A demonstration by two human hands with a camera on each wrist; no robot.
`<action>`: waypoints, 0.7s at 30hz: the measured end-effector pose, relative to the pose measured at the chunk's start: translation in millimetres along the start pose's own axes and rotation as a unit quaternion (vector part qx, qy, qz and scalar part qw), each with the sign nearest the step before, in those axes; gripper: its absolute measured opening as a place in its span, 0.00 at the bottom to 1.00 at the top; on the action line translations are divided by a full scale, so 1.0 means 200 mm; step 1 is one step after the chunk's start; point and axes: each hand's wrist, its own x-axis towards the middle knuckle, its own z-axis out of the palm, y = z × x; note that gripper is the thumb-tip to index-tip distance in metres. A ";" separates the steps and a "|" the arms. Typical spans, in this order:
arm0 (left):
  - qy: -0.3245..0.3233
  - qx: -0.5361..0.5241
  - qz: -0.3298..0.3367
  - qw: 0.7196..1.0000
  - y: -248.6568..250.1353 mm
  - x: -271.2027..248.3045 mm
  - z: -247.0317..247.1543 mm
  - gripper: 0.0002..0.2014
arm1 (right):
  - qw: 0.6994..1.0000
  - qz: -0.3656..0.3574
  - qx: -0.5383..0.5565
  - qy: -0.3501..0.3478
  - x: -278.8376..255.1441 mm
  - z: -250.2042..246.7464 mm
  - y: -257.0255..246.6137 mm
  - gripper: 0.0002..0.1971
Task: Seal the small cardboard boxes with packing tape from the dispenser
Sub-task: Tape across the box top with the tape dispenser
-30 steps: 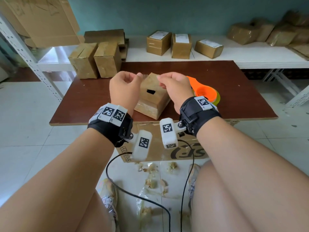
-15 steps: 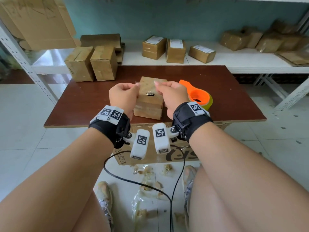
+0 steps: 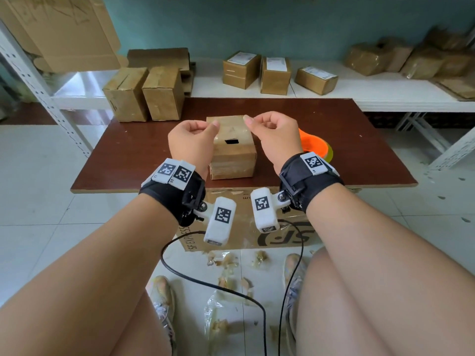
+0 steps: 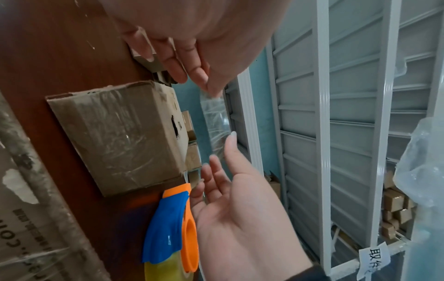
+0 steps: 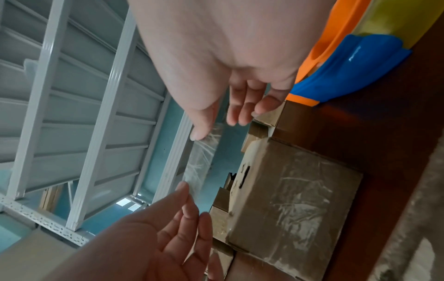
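A large cardboard carton (image 3: 246,235) under the table shows "SF EXPRESS" printed down its left edge and a big "SF" logo that appears upside down from the head camera. In the left wrist view, a white paper tag (image 4: 373,260) hanging on the metal shelving bears Chinese characters, of which "取" is legible. White shipping labels (image 3: 241,57) sit on the small boxes on the back shelf, their print too small to read.

place: parcel storeroom | evidence: shelving (image 3: 334,93), labelled parcels (image 3: 275,73)
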 end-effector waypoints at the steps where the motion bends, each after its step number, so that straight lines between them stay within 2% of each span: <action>1: -0.002 0.001 -0.006 1.000 0.00 0.01 0.00 0.10 | 1.000 0.000 -0.011 0.004 0.01 0.00 0.01 0.13; 4: -0.011 0.015 -0.024 1.000 -0.01 0.02 0.00 0.13 | 0.999 0.022 -0.024 0.008 0.04 0.02 0.04 0.12; 12: 0.017 0.041 -0.059 0.997 -0.07 0.09 0.00 0.15 | 0.997 0.038 -0.069 -0.013 0.08 0.06 0.10 0.11; 21: 0.024 0.056 -0.057 0.997 -0.13 0.13 0.00 0.13 | 0.994 0.045 -0.094 -0.010 0.11 0.10 0.14 0.11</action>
